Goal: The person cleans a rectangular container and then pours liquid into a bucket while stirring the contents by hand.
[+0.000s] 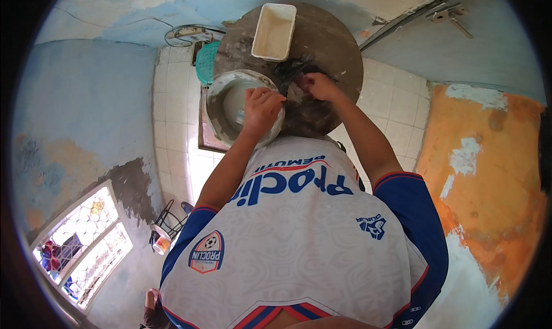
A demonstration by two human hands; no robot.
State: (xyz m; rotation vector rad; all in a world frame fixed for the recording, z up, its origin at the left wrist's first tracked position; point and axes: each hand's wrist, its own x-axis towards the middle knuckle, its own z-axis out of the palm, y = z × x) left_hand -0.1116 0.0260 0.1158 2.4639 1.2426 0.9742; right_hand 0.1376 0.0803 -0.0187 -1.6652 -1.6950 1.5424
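On the round brown table lies a crumpled black plastic bag, partly hidden by my hands. My left hand reaches over the right side of a wide pale basin, its fingers curled and fingertips pinched at the bag's near-left edge. My right hand is at the bag's opening, fingers bent inward around something reddish that is too small to make out. Inside the basin is a pale, greyish content with a small bluish-white patch near my left wrist. Beyond the bag stands a rectangular cream tub.
The round table stands against the peeling wall. A green plastic stool is beside it at the left, near a power strip and cable. White tiles cover the floor. A barred window is at lower left.
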